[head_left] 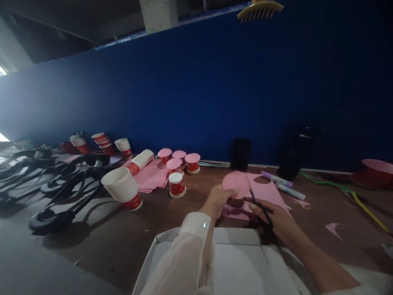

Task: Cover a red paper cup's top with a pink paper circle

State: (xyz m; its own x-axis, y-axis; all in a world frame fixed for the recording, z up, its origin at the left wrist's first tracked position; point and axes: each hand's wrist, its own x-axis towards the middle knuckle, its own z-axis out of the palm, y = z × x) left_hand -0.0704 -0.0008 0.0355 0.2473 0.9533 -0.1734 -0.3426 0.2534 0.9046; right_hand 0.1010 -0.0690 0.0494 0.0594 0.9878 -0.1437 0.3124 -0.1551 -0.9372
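My left hand (218, 200) pinches the lower left edge of a round pink paper disc (235, 183). In my right hand (270, 215) is a pair of dark scissors (261, 208), their blades at the right edge of the disc. Beneath both lies a pink paper sheet (270, 190) with a rounded cut in its top edge. To the left, several small red cups (193, 166) carry pink paper discs on top. In front of them stands a red cup with a white top (176, 184).
Stacked white-and-red cups (121, 186), pink sheets (150, 177) and black headsets (69, 192) lie left. A phone (240, 153), dark bottle (296, 151), markers (276, 179) and paper scraps (333, 229) are right. A white box (236, 235) is in front of me.
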